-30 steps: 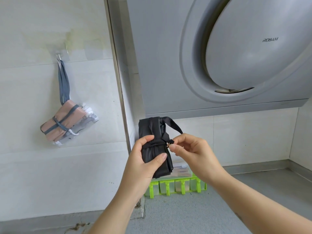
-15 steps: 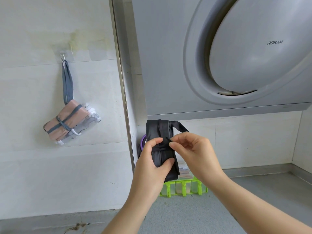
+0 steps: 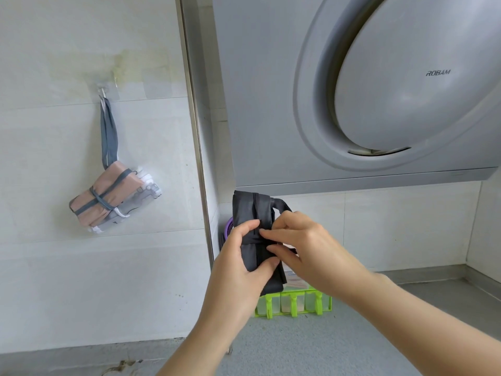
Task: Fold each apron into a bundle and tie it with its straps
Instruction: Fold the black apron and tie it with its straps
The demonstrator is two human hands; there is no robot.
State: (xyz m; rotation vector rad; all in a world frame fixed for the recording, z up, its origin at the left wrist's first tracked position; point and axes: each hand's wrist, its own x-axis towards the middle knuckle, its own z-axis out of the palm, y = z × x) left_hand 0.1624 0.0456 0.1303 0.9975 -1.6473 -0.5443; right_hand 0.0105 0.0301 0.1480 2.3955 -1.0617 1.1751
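A black apron (image 3: 250, 208), folded into an upright bundle, is held in the air below the range hood. My left hand (image 3: 238, 264) grips its lower half, thumb on the front. My right hand (image 3: 303, 248) pinches the black strap wound round the bundle's middle, fingertips at the front. A strap loop (image 3: 282, 205) sticks out at the top right. A pink apron bundle (image 3: 108, 195), tied with grey straps, hangs by a grey loop from a wall hook (image 3: 103, 90) at the left.
A grey range hood (image 3: 352, 90) fills the upper right. A green seasoning rack (image 3: 294, 303) stands on the grey counter (image 3: 352, 348) behind my hands. A metal corner strip (image 3: 198, 131) divides the tiled wall. Something purple (image 3: 229, 225) shows behind the black bundle.
My right hand has moved from the bundle's right side onto its front, over the strap. The view has shifted slightly; the bundle stays in my left hand.
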